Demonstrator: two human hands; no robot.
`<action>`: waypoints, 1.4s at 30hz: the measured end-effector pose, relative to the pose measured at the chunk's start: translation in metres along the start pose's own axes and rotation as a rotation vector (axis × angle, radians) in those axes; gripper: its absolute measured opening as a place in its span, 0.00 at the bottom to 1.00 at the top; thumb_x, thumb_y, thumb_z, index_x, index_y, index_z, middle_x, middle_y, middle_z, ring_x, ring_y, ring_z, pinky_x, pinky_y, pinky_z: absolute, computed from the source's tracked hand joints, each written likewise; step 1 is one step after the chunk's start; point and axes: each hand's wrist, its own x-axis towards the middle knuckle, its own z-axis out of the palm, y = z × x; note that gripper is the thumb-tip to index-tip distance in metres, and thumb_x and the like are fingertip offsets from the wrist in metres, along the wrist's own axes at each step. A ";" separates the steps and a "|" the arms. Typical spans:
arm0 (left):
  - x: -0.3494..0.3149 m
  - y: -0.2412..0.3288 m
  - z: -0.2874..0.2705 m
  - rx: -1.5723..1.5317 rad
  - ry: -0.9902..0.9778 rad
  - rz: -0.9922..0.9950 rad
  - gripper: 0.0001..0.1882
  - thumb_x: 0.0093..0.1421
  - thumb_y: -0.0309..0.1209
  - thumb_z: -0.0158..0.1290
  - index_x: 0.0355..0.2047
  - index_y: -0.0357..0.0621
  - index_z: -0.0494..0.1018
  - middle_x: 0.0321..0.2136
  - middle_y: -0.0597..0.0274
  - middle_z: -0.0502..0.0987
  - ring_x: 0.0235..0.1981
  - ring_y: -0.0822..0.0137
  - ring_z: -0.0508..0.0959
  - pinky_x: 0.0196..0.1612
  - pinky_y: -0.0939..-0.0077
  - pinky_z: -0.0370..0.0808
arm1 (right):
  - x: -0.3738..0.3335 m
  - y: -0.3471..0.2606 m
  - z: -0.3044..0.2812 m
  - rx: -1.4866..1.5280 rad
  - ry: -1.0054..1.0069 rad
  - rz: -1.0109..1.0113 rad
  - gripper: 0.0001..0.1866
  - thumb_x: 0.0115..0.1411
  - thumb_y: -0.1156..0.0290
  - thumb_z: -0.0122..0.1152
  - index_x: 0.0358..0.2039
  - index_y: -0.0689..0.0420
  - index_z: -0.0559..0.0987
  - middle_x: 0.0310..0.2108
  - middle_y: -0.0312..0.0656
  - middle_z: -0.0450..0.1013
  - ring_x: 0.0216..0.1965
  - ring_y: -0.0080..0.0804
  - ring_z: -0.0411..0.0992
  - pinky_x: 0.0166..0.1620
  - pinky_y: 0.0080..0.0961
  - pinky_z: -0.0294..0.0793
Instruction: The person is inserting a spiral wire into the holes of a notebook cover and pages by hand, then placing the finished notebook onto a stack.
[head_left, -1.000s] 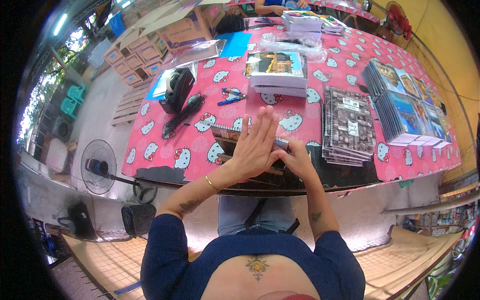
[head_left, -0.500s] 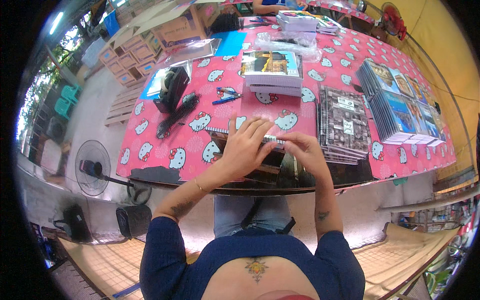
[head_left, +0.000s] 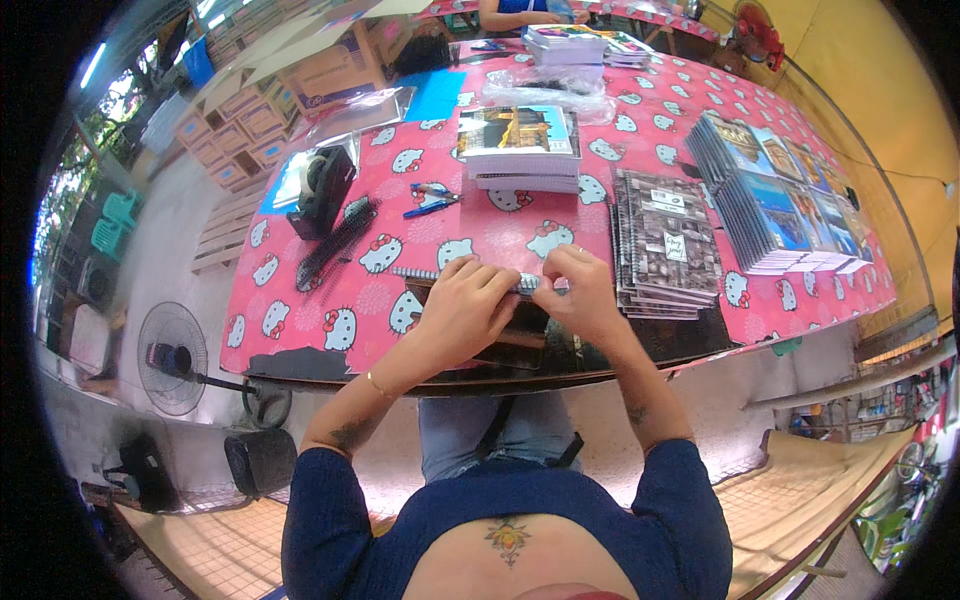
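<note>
A spiral notebook with a dark cover (head_left: 520, 338) lies at the near edge of the table, its coil-bound edge facing away from me. My left hand (head_left: 462, 302) rests over that edge with curled fingers, gripping the notebook. Just to its right, my right hand (head_left: 580, 292) pinches the spiral binding (head_left: 527, 283) near its right end. The fingertips hide part of the coil. Beyond my hands lie blue-handled pliers (head_left: 432, 205). A pile of grey-patterned spiral notebooks (head_left: 668, 245) stands to the right of my right hand.
A black tape dispenser (head_left: 322, 190) and a bundle of black coils (head_left: 338, 245) lie left. Bound page stacks (head_left: 520, 150) stand ahead, with more notebooks (head_left: 785, 200) at right. Cardboard boxes (head_left: 325, 75) and a fan (head_left: 172, 358) are left; another person (head_left: 520, 12) sits at the far side.
My right hand has closed in toward my left along the spiral, its wrist turned more. My left fingers have gone from outstretched to curled. The view has shifted slightly.
</note>
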 end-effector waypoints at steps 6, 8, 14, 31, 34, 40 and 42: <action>0.035 0.022 -0.087 -0.525 0.525 -0.309 0.11 0.60 0.20 0.52 0.44 0.37 0.75 0.37 0.48 0.81 0.37 0.55 0.83 0.41 0.68 0.78 | -0.030 -0.104 -0.031 0.110 0.449 -0.211 0.23 0.53 0.67 0.68 0.50 0.55 0.76 0.52 0.50 0.70 0.50 0.44 0.71 0.51 0.39 0.70; 0.058 0.063 -0.091 -0.643 0.518 -0.008 0.11 0.60 0.24 0.54 0.43 0.36 0.75 0.37 0.47 0.80 0.39 0.50 0.82 0.45 0.64 0.77 | -0.029 -0.086 -0.011 0.026 0.644 -0.067 0.25 0.57 0.66 0.65 0.54 0.58 0.72 0.54 0.49 0.68 0.53 0.40 0.69 0.53 0.39 0.69; 0.163 -0.084 0.000 -0.224 0.295 0.068 0.17 0.56 0.32 0.59 0.45 0.41 0.75 0.44 0.46 0.78 0.45 0.49 0.79 0.47 0.62 0.76 | -0.025 -0.007 -0.136 0.393 0.772 0.368 0.26 0.66 0.71 0.56 0.62 0.62 0.62 0.49 0.50 0.73 0.48 0.34 0.71 0.52 0.26 0.70; 0.041 -0.046 -0.032 0.287 0.024 0.621 0.22 0.56 0.27 0.54 0.53 0.41 0.71 0.47 0.55 0.78 0.49 0.54 0.78 0.53 0.63 0.75 | -0.005 0.034 -0.026 1.380 0.184 0.771 0.18 0.59 0.74 0.62 0.50 0.62 0.71 0.43 0.46 0.76 0.37 0.36 0.79 0.39 0.35 0.81; 0.035 -0.043 -0.045 -0.076 0.106 0.154 0.26 0.58 0.25 0.56 0.57 0.40 0.67 0.48 0.57 0.77 0.47 0.62 0.77 0.52 0.69 0.73 | -0.013 0.032 -0.029 1.271 0.138 0.600 0.21 0.57 0.78 0.64 0.51 0.61 0.71 0.47 0.44 0.75 0.45 0.32 0.77 0.48 0.34 0.79; 0.011 -0.053 -0.024 -1.120 -0.033 -0.435 0.25 0.63 0.19 0.51 0.60 0.40 0.63 0.49 0.66 0.73 0.49 0.78 0.72 0.48 0.81 0.71 | -0.034 0.026 -0.024 1.013 0.158 0.474 0.18 0.58 0.79 0.64 0.50 0.61 0.74 0.44 0.37 0.77 0.45 0.26 0.74 0.50 0.27 0.72; 0.004 -0.041 -0.022 -1.178 0.002 -0.381 0.23 0.63 0.18 0.50 0.59 0.40 0.63 0.48 0.67 0.73 0.48 0.79 0.72 0.48 0.81 0.71 | -0.044 0.028 -0.021 0.979 0.166 0.478 0.19 0.58 0.79 0.64 0.50 0.61 0.74 0.44 0.36 0.77 0.45 0.26 0.74 0.50 0.27 0.72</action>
